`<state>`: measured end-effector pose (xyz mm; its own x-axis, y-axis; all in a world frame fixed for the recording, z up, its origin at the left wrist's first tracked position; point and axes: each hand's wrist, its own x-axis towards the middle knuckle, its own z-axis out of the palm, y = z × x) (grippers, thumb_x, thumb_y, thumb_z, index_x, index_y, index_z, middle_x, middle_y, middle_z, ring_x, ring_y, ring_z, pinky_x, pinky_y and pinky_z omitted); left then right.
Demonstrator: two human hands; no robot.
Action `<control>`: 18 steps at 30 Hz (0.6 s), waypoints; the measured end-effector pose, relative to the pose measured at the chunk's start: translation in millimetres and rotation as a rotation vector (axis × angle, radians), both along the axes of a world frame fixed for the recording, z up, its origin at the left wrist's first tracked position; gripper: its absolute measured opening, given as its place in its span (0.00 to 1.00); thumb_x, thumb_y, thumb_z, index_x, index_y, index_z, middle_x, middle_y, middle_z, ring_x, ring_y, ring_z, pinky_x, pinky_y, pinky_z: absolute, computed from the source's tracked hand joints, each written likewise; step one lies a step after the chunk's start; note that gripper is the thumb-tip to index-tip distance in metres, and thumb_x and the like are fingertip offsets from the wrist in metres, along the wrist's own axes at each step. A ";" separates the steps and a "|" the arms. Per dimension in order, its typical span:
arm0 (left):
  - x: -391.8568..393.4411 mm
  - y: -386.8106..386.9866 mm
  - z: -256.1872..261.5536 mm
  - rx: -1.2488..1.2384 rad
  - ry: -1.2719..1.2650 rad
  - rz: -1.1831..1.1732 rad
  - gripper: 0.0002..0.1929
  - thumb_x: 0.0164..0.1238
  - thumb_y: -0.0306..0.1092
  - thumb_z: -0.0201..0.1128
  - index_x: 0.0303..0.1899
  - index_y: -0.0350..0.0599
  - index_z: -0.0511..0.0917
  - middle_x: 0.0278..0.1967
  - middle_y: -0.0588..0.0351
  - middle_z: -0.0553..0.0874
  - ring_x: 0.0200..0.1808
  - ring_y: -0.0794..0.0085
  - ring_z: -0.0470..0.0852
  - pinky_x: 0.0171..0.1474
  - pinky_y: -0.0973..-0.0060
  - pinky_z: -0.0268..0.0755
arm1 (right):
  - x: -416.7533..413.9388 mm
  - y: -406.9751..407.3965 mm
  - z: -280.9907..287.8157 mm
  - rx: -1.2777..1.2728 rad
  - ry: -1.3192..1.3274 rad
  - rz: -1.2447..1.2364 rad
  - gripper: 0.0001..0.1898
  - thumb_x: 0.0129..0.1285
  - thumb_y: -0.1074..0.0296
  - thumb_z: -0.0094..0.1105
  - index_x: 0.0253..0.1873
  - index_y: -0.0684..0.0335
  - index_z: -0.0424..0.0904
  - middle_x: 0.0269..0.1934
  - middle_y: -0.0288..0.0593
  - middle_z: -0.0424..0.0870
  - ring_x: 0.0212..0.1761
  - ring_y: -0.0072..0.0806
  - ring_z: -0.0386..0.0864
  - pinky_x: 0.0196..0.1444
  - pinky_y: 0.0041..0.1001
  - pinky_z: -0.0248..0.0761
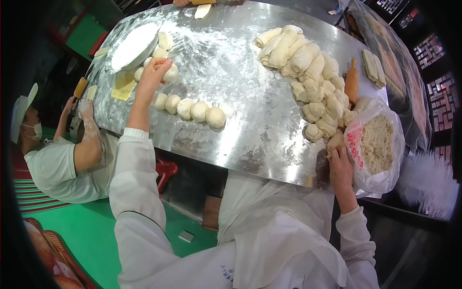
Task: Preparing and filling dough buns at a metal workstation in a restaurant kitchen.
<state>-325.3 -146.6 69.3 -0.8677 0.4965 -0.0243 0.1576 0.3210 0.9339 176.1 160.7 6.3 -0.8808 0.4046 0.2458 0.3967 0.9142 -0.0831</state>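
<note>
Reaching to the left side of the steel table [252, 86], my left hand [156, 72] has its fingers on a round dough ball [171, 73]; whether it grips the ball cannot be told. Nearer me lies a row of several dough balls [199, 112]. My right hand [340, 162] touches a dough piece [336, 140] at the near end of a long pile of dough pieces [313, 86], its fingertips partly hidden. Right beside that hand stands a clear plastic bag [391, 144] of crumbly, pale filling [377, 144].
A metal bowl of white flour [134, 47] and a yellow scraper [123, 86] lie at the left. One wooden rolling pin [352, 81] is by the pile. At the left edge a masked co-worker [68, 155] works with another rolling pin [80, 87]. A further person's hand [181, 3] shows at the far edge.
</note>
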 end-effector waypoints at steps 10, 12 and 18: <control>8.2 12.7 -51.3 -0.504 0.614 -0.027 0.22 0.76 0.53 0.55 0.56 0.46 0.83 0.55 0.47 0.86 0.60 0.54 0.81 0.73 0.49 0.50 | -10.1 -9.9 -10.8 -0.314 0.212 0.003 0.18 0.63 0.79 0.60 0.58 0.63 0.75 0.47 0.53 0.79 0.47 0.52 0.80 0.49 0.44 0.75; 60.2 62.5 -38.8 -0.366 0.634 -0.171 0.19 0.75 0.49 0.59 0.55 0.48 0.84 0.54 0.50 0.86 0.60 0.57 0.81 0.73 0.49 0.49 | -9.5 -12.6 -10.7 -0.337 0.231 -0.029 0.18 0.59 0.76 0.67 0.54 0.60 0.78 0.47 0.50 0.78 0.47 0.47 0.80 0.49 0.40 0.75; 241.6 179.2 -49.4 -0.077 0.576 -0.639 0.18 0.65 0.41 0.69 0.54 0.49 0.82 0.48 0.52 0.84 0.55 0.59 0.79 0.69 0.52 0.53 | -5.1 -18.6 -14.5 -0.315 0.224 -0.050 0.23 0.55 0.78 0.70 0.57 0.58 0.80 0.51 0.46 0.77 0.49 0.43 0.78 0.48 0.36 0.77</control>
<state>-83.7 32.6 19.8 -0.3100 0.9085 0.2801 0.7714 0.0681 0.6327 171.0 142.2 -8.2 -0.7966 0.5320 0.2869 0.3804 0.8101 -0.4460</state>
